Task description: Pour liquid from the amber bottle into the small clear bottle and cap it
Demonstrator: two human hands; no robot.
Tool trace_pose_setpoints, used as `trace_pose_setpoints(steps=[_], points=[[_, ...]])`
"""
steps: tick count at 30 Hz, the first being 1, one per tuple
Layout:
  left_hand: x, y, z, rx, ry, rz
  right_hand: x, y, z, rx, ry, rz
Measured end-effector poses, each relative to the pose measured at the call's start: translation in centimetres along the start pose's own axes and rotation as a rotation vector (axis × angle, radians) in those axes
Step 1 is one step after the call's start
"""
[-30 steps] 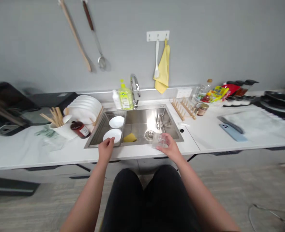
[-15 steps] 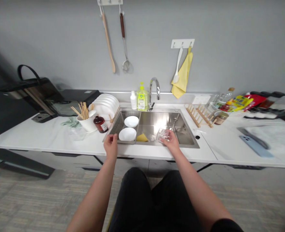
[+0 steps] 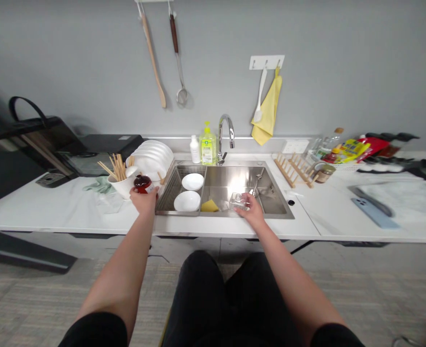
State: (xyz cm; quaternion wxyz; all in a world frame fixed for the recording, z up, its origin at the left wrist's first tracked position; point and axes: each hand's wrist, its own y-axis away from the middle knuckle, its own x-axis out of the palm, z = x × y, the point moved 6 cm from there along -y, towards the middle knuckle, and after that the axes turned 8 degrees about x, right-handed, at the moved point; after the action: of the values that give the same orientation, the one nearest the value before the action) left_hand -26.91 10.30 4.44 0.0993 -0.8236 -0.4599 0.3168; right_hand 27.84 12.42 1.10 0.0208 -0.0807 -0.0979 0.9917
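Note:
Fingers and thumb of my left hand (image 3: 144,200) are around the lower part of a dark brown bottle (image 3: 142,183) with a white label, on the counter left of the sink. The hand hides the bottle's base. Over the front of the sink (image 3: 230,176), my right hand (image 3: 252,208) grips a small clear glass dish (image 3: 237,200) by its right side; its exact kind is hard to make out. Below and left of that dish lies a yellow sponge (image 3: 210,206). Two white bowls, one of them the nearer bowl (image 3: 187,201), sit in the drain basket (image 3: 167,197) at the sink's left.
Behind the brown bottle are a chopstick holder (image 3: 123,187) and a rack of white plates (image 3: 151,156). A faucet (image 3: 226,137) and a green soap bottle (image 3: 208,147) stand behind the sink. To the right are a wooden rack (image 3: 295,169) and a blue phone (image 3: 375,213).
My left hand has moved left from beside the drain basket and closed around the brown bottle. My right hand still holds the clear dish, now tilted differently. The view has shifted slightly right.

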Motion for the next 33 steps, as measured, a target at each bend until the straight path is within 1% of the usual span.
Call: trace_pose_setpoints(steps=[4, 7, 11, 14, 19, 22, 25, 29, 33], points=[[0.1, -0.6, 0.6, -0.096, -0.057, -0.070, -0.1, 0.0, -0.3, -0.003, 0.000, -0.005], [-0.2, -0.8, 0.9, -0.104, -0.079, -0.071, -0.1, -0.1, -0.3, -0.005, -0.005, -0.007], [-1.5, -0.1, 0.6, -0.077, -0.095, -0.068, 0.0, -0.2, -0.4, 0.004, -0.015, -0.003], [-2.8, 0.8, -0.7, -0.035, -0.084, -0.070, 0.0, -0.2, -0.3, 0.016, -0.013, 0.002], [-4.7, 2.9, -4.9, 0.042, 0.054, -0.072, 0.0, -0.1, 0.0, 0.029, 0.013, 0.011], [-4.7, 4.8, -7.9, 0.088, 0.200, -0.006, 0.0, -0.1, 0.2, 0.037, 0.024, 0.005], [-3.8, 7.4, -10.9, 0.116, 0.386, 0.111, 0.0, 0.1, 0.5, 0.049, 0.006, 0.005], [-1.5, 11.5, -14.4, 0.091, 0.542, 0.317, 0.0, 0.1, 1.0, 0.091, -0.039, 0.053], [1.7, 14.6, -17.8, 0.152, 0.541, 0.532, -1.0, -0.9, 1.5, 0.105, -0.037, 0.144]])
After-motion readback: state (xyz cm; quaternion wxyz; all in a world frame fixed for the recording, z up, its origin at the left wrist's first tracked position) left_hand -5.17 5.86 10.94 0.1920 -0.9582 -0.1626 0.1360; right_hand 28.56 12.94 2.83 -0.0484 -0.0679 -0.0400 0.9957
